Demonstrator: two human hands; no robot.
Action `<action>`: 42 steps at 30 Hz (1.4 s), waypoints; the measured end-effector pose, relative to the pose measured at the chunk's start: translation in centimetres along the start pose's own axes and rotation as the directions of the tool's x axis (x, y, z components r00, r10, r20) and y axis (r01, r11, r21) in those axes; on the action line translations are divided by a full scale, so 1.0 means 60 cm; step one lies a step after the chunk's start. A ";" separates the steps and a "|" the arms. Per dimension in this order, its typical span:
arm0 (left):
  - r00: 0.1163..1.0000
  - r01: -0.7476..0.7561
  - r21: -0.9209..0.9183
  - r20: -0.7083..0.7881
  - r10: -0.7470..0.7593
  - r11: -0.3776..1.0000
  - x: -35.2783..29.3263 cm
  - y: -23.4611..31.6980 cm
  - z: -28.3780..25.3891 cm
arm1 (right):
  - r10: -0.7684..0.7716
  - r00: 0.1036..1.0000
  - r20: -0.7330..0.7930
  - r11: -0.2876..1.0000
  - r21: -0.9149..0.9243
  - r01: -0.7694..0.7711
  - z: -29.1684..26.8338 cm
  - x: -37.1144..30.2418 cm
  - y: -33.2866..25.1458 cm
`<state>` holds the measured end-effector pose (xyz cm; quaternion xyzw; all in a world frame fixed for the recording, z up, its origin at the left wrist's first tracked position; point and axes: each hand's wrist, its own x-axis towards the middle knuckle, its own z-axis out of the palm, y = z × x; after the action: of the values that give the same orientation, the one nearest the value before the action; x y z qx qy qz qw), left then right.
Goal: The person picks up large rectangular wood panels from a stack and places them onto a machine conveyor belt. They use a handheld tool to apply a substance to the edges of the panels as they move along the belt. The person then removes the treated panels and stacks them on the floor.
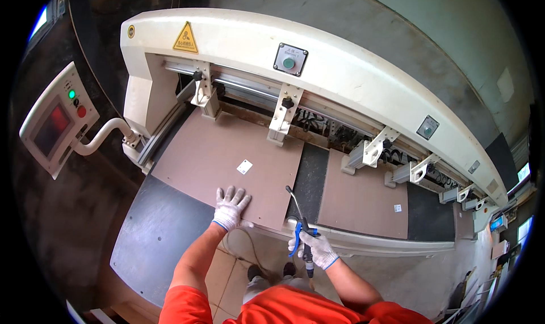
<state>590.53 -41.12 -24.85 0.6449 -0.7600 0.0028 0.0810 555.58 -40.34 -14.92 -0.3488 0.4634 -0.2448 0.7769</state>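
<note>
My left hand (229, 207), in a white knit glove, lies with spread fingers on the near edge of a brownish-pink panel (227, 148). A small white label (244, 166) sits on that panel, beyond my fingers. In my gloved right hand (319, 250) is an air blow gun (307, 233) with a blue trigger and a thin bent metal nozzle. Its nozzle points up and away, over the dark gap right of the panel. A second panel (363, 199) of the same colour lies farther right, with its own white label (397, 208).
A long white machine frame (318, 46) arches behind the panels, with several clamps, one of them a white clamp (282, 117), along its rail. At left a control screen (52, 125) stands on a bent arm. A dark side table (159, 227) adjoins the left panel. A hose (250, 250) hangs below.
</note>
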 end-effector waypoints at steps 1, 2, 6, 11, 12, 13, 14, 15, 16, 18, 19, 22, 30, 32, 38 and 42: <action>1.000 -0.004 0.001 0.010 0.004 1.000 0.010 -0.004 -0.001 | -0.047 0.999 0.005 0.999 -0.020 0.047 0.001 0.000 -0.004; 1.000 -0.003 -0.001 0.013 0.003 1.000 0.016 -0.011 0.001 | -0.089 0.996 -0.029 0.993 -0.078 0.086 0.010 -0.002 -0.016; 0.999 0.005 -0.006 0.033 -0.005 1.000 0.031 -0.018 0.007 | -0.355 0.930 -0.091 0.889 -0.340 0.306 0.027 0.009 -0.082; 0.999 0.019 -0.025 0.031 -0.018 1.000 0.031 -0.018 0.006 | -0.795 0.606 -0.004 0.242 -0.919 0.310 0.113 0.033 -0.242; 0.999 0.025 -0.017 0.038 -0.025 1.000 0.029 -0.017 0.005 | -0.838 0.545 0.014 0.179 -0.937 0.299 0.144 0.039 -0.276; 0.999 0.032 -0.008 0.042 -0.032 0.999 0.028 -0.016 0.004 | -0.865 0.500 0.049 0.127 -0.942 0.312 0.159 0.056 -0.302; 0.999 0.031 -0.004 0.044 -0.031 1.000 0.032 -0.012 0.002 | -0.886 0.461 0.056 0.090 -0.953 0.290 0.175 0.066 -0.330; 0.998 0.046 -0.015 0.039 -0.046 0.999 0.033 -0.007 -0.003 | -0.876 0.478 0.060 0.071 -0.966 0.250 0.197 0.067 -0.358; 0.998 0.058 -0.027 0.031 -0.057 0.998 0.035 0.002 -0.008 | -0.908 0.407 0.098 -0.022 -0.982 0.189 0.203 0.079 -0.376; 0.996 0.062 -0.080 -0.058 -0.066 0.995 0.037 0.029 -0.006 | -0.896 0.439 0.069 -0.019 -0.993 0.117 0.205 0.100 -0.415; 0.989 0.041 -0.127 -0.136 -0.058 0.991 0.040 0.052 0.004 | -0.883 0.470 0.003 0.026 -0.998 0.057 0.201 0.111 -0.433; 0.955 -0.046 -0.364 -0.289 -0.066 0.930 0.041 0.149 0.020 | -0.887 0.458 0.060 -0.029 -0.997 0.075 0.212 0.088 -0.421; 0.938 0.211 -0.939 0.116 -0.327 0.271 0.114 0.467 0.162 | -0.553 0.816 -0.167 0.162 -0.983 -0.091 -0.218 -0.140 -0.052; 0.915 0.194 -0.964 0.111 -0.389 0.183 0.145 0.473 0.231 | -0.323 0.799 -0.507 0.394 -0.839 -0.374 -0.367 -0.244 0.025; 0.875 0.423 -0.722 0.170 -0.452 0.547 0.132 0.571 0.179 | -0.122 0.563 -0.817 0.826 -0.398 -0.398 -0.652 -0.491 0.127; 0.834 0.505 -0.828 0.396 -0.384 0.242 0.001 0.775 0.178 | 0.048 0.888 -0.457 0.997 0.078 -0.014 -0.744 -0.487 0.143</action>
<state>543.67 -34.50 -30.76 0.6777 -0.4209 -0.4720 0.3751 503.15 -28.38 -20.07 -0.2454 0.6299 -0.3245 0.6616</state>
